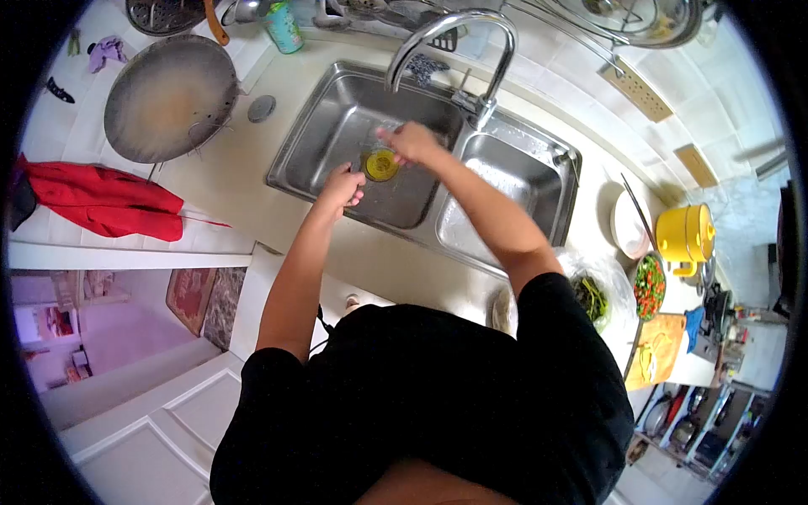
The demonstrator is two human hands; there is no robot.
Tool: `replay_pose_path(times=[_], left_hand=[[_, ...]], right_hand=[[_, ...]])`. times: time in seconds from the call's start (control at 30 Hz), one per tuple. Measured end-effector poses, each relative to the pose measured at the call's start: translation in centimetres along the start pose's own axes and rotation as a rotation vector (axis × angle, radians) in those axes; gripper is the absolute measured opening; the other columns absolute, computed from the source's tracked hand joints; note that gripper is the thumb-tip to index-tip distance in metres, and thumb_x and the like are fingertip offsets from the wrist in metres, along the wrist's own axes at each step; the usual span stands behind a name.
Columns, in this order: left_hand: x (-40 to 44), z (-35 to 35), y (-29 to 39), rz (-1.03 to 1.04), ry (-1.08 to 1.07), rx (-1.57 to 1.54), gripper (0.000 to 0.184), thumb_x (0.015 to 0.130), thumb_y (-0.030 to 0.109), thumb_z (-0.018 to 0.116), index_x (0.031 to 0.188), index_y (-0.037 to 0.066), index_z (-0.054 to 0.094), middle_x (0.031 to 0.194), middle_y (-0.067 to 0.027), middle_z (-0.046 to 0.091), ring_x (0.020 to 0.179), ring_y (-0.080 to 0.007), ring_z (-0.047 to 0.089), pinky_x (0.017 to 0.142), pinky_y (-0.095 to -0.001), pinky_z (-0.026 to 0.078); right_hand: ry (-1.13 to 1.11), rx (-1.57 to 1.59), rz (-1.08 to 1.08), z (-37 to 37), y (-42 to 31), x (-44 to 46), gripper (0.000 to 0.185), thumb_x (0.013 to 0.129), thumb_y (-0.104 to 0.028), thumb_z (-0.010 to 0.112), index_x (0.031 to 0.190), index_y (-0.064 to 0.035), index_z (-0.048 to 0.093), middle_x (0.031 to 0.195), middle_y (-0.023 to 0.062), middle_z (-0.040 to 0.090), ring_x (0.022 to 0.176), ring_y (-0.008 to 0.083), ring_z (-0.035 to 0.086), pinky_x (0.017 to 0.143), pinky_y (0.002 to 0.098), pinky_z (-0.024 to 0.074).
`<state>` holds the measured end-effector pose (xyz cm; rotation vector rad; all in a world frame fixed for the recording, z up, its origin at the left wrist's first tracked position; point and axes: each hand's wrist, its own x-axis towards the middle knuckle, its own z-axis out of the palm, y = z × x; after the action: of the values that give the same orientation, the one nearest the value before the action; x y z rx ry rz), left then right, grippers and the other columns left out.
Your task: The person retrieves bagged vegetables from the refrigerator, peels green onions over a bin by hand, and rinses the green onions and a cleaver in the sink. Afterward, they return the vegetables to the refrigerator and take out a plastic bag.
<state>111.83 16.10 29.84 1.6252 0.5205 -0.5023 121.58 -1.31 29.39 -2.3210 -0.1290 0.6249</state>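
Note:
Both my hands are over the left basin of the steel double sink [290,160]. My left hand [343,187] is at the basin's front side with its fingers curled closed; what they hold, if anything, is hidden. Higher up and to the right, my right hand [411,143] is blurred, its fingertips pressed together. A faint whitish, see-through patch shows by those fingertips, too unclear to name. Between and below the hands is a round yellow piece [381,166], seemingly at the drain. The chrome faucet [454,18] arches over the basin from the back.
A large wok [172,99] stands at the left, near a round metal disc [262,108] and a red cloth [101,200]. On the right are a plastic bag of greens [593,299], a bowl of chopped vegetables [649,286], a yellow pot [684,233] and a cutting board [665,341].

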Motion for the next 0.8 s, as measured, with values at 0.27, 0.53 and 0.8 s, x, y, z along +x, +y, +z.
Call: replay_pose_path(times=[0.27, 0.53, 0.8], left_hand=[[-6.5, 1.2, 2.6, 0.151, -0.269, 0.48, 0.061, 0.083, 0.031, 0.054, 0.134, 0.009, 0.03, 0.12, -0.01, 0.048, 0.102, -0.0219, 0.053, 0.074, -0.0343, 0.048], [-9.5, -7.9, 2.0, 0.355, -0.195, 0.365, 0.061, 0.083, 0.045, 0.055, 0.131, 0.013, 0.037, 0.131, -0.0116, 0.041, 0.117, -0.0251, 0.042, 0.095, -0.0399, 0.032], [-2.6, -6.2, -1.8, 0.61, -0.098, 0.721, 0.04, 0.083, 0.026, 0.058, 0.112, -0.001, 0.054, 0.115, -0.0166, 0.053, 0.107, -0.0254, 0.049, 0.091, -0.0327, 0.037]], right_hand=[[-0.249, 1.745, 0.203, 9.5, -1.5, -5.9, 0.016, 0.084, -0.021, 0.053, 0.084, -0.0059, 0.051, 0.078, 0.0103, 0.055, 0.061, 0.0221, 0.055, 0.054, 0.0361, 0.0499], [-0.076, 1.998, 0.029, 9.8, 0.7, -12.9, 0.013, 0.084, -0.011, 0.049, 0.074, -0.0022, 0.049, 0.061, 0.0078, 0.05, 0.047, 0.0164, 0.049, 0.045, 0.03, 0.0482], [0.393, 0.774, -0.103, 13.6, 3.0, -17.7, 0.014, 0.066, -0.011, 0.056, 0.066, 0.0031, 0.055, 0.053, 0.0156, 0.055, 0.047, 0.0279, 0.056, 0.046, 0.0364, 0.0473]])
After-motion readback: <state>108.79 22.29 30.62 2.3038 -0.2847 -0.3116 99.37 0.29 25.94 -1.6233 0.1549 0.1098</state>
